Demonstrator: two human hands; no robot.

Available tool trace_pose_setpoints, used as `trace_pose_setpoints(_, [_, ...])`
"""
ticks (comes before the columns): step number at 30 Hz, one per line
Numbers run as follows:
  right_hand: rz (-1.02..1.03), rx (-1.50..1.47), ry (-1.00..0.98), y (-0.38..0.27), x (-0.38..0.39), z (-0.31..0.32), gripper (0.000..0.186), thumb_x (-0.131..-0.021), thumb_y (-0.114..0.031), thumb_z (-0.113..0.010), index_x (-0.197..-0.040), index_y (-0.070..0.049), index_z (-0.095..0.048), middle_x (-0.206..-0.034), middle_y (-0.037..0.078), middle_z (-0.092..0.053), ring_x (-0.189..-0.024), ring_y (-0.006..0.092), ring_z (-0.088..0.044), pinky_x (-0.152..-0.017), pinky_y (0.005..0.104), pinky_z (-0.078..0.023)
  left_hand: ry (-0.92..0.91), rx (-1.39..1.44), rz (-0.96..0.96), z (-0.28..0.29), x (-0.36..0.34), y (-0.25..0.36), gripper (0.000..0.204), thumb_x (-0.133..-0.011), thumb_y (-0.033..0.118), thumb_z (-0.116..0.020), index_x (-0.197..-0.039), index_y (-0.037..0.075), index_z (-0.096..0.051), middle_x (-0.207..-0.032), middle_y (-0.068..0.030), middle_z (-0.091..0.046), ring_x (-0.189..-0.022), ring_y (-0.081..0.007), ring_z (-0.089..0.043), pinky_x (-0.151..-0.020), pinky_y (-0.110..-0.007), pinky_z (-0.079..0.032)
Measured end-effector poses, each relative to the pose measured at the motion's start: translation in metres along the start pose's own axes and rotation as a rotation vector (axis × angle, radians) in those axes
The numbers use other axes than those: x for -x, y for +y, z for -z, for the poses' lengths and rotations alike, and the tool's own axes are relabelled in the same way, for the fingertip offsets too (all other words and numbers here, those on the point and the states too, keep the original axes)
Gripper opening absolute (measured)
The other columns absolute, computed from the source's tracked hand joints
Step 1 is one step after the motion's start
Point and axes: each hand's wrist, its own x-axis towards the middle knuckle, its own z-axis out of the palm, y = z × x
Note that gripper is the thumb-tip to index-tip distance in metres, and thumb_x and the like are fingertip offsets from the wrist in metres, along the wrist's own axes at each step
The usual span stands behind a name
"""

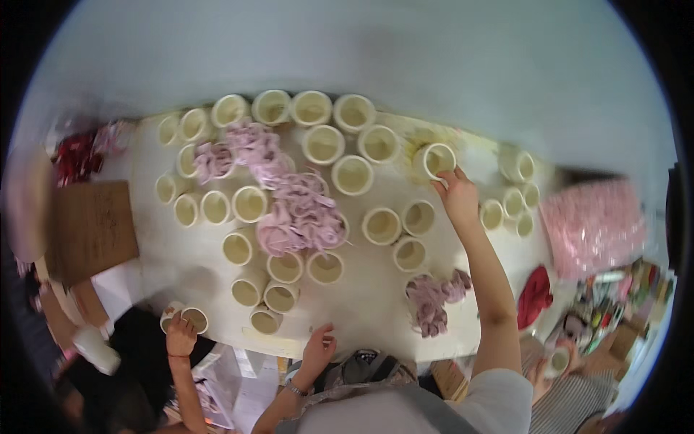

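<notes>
My right hand (455, 191) reaches far across the white table, its fingers closed on the near rim of a cream cylindrical cup (424, 165). The cup's open mouth tilts toward me. My left hand (316, 352) is at the table's near edge, holding nothing, with its fingers loosely bent and apart. Nearest to it stand cream cups such as this one (266, 320). A heap of pink ruffled fabric bands (300, 210) lies over several cups in the middle. A smaller mauve fabric bunch (430, 300) lies below my right forearm.
Several more cups (354, 113) line the far side; another group (514, 202) stands right. At left, a person's hand (181, 336) touches a cup beside a cardboard box (94, 228). At right sit a pink plastic-wrapped pack (594, 226), red cloth (535, 295) and another person holding a cup (557, 360).
</notes>
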Motion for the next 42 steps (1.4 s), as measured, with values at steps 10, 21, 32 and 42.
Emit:
trace_pose_setpoints(10, [-0.247, 0.035, -0.106, 0.042, 0.08, 0.004, 0.015, -0.075, -0.017, -0.061, -0.079, -0.004, -0.068, -0.092, 0.018, -0.064, -0.081, 0.0331, -0.064, -0.067, 0.0443, -0.052, -0.037, -0.135, -0.14, -0.02, 0.012, 0.025, 0.045, -0.088, 0.004, -0.057, -0.132, 0.004, -0.044, -0.121, -0.0092, -0.055, -0.093, -0.0147, -0.058, -0.075, -0.027, -0.049])
trace_pose_setpoints(21, [0.41, -0.191, 0.228, -0.165, -0.059, 0.029, 0.011, -0.075, -0.014, -0.061, -0.081, -0.01, -0.069, -0.091, 0.007, -0.063, -0.093, 0.0257, -0.057, -0.074, 0.0388, -0.05, 0.035, -0.108, -0.248, -0.022, 0.026, 0.04, 0.039, -0.088, 0.006, -0.057, -0.126, 0.006, -0.048, -0.119, -0.008, -0.058, -0.093, -0.0154, -0.061, -0.075, -0.027, -0.05])
trace_pose_setpoints(32, [0.693, 0.076, 0.123, -0.241, -0.142, -0.088, 0.009, -0.073, -0.014, -0.06, -0.074, -0.011, -0.068, -0.089, 0.003, -0.059, -0.094, 0.022, -0.055, -0.081, 0.0372, -0.044, 0.28, 0.085, -0.041, 0.019, 0.035, -0.012, 0.036, -0.088, 0.006, -0.056, -0.124, 0.004, -0.052, -0.116, -0.0109, -0.06, -0.09, -0.0167, -0.063, -0.072, -0.028, -0.052])
trace_pose_setpoints(42, [0.572, -0.007, 0.335, -0.129, 0.022, 0.094, 0.015, -0.067, -0.015, -0.068, -0.082, -0.013, -0.066, -0.075, 0.002, -0.052, -0.08, 0.0207, -0.052, -0.072, 0.0357, -0.04, 0.186, 0.041, -0.174, 0.019, 0.024, -0.021, 0.034, -0.088, 0.004, -0.056, -0.122, 0.004, -0.053, -0.113, -0.0084, -0.062, -0.085, -0.0131, -0.062, -0.069, -0.025, -0.05])
